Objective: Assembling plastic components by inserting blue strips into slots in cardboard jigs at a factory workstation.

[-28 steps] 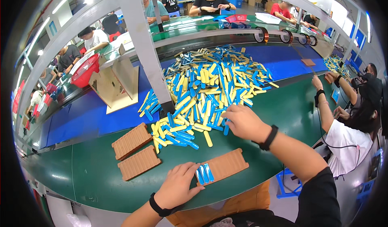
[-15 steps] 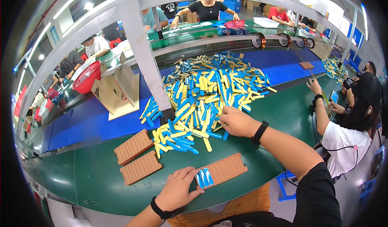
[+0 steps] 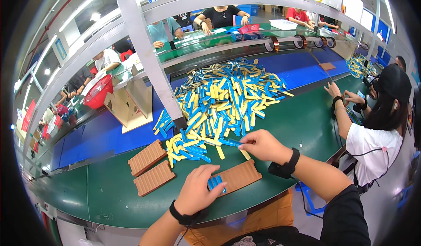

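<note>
A brown grooved tray (image 3: pixel 242 176) lies in front of me on the green table. Several blue nail files (image 3: pixel 215 183) sit side by side in its left grooves. My left hand (image 3: pixel 195 190) spans that left end, its thumb by the blue files and its fingers at the far edge. Just beyond the tray, my right hand (image 3: pixel 264 146) pinches a blue nail file (image 3: pixel 234 142) between thumb and fingertips. A loose yellow nail file (image 3: pixel 245 154) lies below those fingertips. The large heap of blue and yellow nail files (image 3: pixel 223 99) spreads out ahead of both hands.
Two more brown trays (image 3: pixel 148 157) lie to the left. A metal post (image 3: pixel 151 57) rises beside the heap. Behind it are a wooden stand (image 3: pixel 130 108) and a red basin (image 3: pixel 98 91). At right, a person in a white shirt (image 3: pixel 375 143) works at the same table.
My right hand has come nearer from the heap's edge, now with a blue nail file at its fingertips. My left thumb has shifted up from the tray's near edge onto the blue files.
</note>
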Motion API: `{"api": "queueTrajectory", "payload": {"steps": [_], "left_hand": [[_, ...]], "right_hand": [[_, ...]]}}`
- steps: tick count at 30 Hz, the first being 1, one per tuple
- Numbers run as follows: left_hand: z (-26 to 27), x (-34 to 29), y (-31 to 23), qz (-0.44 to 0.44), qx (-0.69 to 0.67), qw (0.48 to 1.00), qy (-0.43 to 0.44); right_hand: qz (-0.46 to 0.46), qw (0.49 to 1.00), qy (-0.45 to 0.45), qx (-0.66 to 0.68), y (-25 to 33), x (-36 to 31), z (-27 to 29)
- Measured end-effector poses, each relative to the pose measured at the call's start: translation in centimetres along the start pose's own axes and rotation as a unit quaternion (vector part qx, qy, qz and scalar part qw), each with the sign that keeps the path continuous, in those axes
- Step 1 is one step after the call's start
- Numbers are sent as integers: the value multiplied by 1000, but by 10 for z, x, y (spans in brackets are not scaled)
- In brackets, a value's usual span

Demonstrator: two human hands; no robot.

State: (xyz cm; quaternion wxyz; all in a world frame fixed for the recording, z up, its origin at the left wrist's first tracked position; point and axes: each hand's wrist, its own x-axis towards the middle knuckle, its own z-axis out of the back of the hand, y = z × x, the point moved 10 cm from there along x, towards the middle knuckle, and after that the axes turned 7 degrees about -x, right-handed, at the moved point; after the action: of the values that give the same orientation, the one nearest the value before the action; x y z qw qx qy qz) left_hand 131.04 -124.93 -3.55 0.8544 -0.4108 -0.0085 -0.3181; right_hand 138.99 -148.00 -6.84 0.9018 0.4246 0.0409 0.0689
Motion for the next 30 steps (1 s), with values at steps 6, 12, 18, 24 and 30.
{"api": "queueTrajectory", "payload": {"steps": [6,12,18,24,30], "left_hand": [[6,15,-18,-40,-61,994,-79],[-13,-10,-7,4,-52,999,-13],[-3,-24,0,-5,-14,998,-68],[-9,-50,33,47,26,998,12],[-18,-50,47,58,42,996,59]], "right_hand": [[194,971,116,-79,54,-58,-43],[128,976,137,110,62,-61,-49],[76,970,187,139,40,-44,-71],[129,968,198,-90,40,-26,-104],[165,962,100,-195,53,-33,-97]]}}
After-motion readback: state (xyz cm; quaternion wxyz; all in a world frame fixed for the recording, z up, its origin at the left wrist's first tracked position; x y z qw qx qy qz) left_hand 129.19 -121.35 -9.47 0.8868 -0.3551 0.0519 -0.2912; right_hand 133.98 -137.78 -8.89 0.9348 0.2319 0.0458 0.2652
